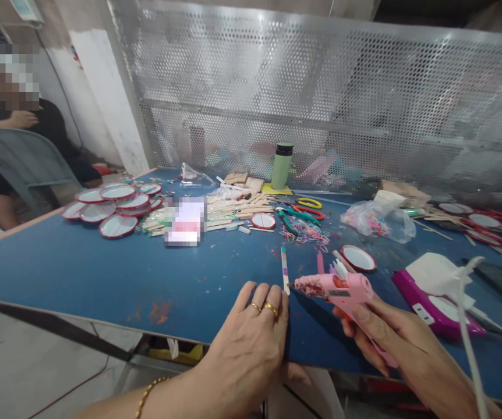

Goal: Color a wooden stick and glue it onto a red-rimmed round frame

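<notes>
My right hand point(377, 331) is wrapped around the handle of a pink hot glue gun point(342, 289), whose nozzle points left. Its tip is at the lower end of a narrow white stick with coloured bands point(284, 267), lying on the blue table. My left hand point(257, 323), wearing two rings, rests over the front table edge. Its fingers lie side by side on the tabletop, close to that lower end, and the thumb shows apart, lower down. Just beyond the glue gun are a pink marker-like stick point(320, 262) and a round red-rimmed white disc point(358, 258).
Red-rimmed discs point(119, 226) are piled at left by a lit phone point(186, 222) and wooden sticks point(237, 205). Green-handled pliers point(287, 224), rubber bands point(307, 231) and a green bottle point(282, 167) stand farther back. A purple power strip point(437, 302) and white cable point(465, 326) are right.
</notes>
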`<act>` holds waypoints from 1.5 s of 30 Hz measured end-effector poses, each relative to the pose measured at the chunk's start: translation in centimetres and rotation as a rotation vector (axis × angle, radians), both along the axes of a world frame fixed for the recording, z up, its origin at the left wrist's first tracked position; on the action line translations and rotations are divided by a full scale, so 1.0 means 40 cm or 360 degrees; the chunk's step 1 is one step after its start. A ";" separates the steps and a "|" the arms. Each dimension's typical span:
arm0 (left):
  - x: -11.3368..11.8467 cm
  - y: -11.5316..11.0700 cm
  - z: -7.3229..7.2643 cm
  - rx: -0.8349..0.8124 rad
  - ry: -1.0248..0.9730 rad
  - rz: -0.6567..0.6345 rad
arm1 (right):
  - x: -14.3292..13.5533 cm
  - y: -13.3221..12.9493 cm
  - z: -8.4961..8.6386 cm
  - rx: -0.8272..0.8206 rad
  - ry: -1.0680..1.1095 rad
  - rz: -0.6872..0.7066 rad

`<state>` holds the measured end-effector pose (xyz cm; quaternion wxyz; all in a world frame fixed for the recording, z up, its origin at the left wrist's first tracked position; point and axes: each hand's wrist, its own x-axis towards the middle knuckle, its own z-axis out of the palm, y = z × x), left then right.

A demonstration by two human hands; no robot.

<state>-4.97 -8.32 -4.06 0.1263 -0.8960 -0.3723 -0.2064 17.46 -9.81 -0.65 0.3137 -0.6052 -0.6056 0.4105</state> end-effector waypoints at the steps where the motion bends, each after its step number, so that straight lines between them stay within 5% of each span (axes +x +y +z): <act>1: 0.000 0.000 0.000 -0.0010 0.0001 -0.0003 | 0.000 0.000 0.001 0.0006 -0.0001 0.0014; 34: 0.002 0.002 0.012 -0.0038 0.0027 0.0002 | 0.011 -0.017 0.000 -0.0032 -0.0014 0.0065; 45: -0.008 0.003 0.017 -0.0079 -0.0172 -0.0071 | 0.032 -0.028 -0.041 0.0105 0.0295 -0.0046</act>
